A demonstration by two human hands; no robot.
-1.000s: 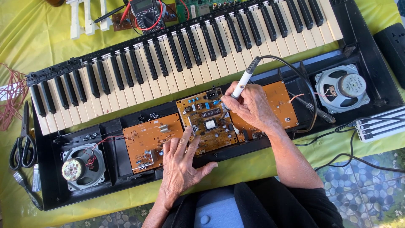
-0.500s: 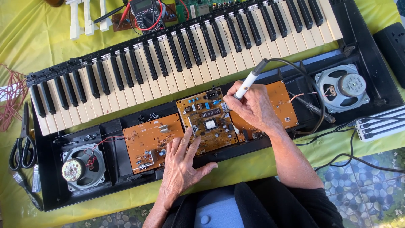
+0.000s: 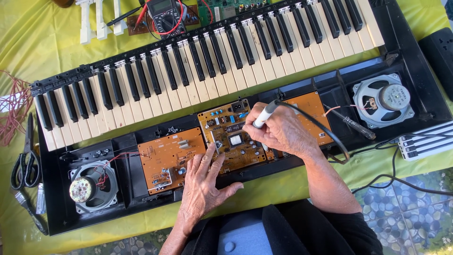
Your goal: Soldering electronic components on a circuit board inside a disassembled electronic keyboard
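Head view | right hand (image 3: pixel 283 132) grips slim grey soldering iron (image 3: pixel 262 115) | left hand (image 3: pixel 203 184) flat, fingers spread, on orange circuit board (image 3: pixel 226 137)

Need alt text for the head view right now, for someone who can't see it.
Right hand holds a corded soldering iron over the middle circuit board of an opened keyboard, while the left hand rests flat on the boards.

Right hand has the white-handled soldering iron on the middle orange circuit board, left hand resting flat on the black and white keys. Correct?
Not quite. In the head view the left hand lies flat on the orange circuit boards inside the open black keyboard case, not on the keys. The rest holds: the right hand holds the white-handled soldering iron to the middle orange circuit board.
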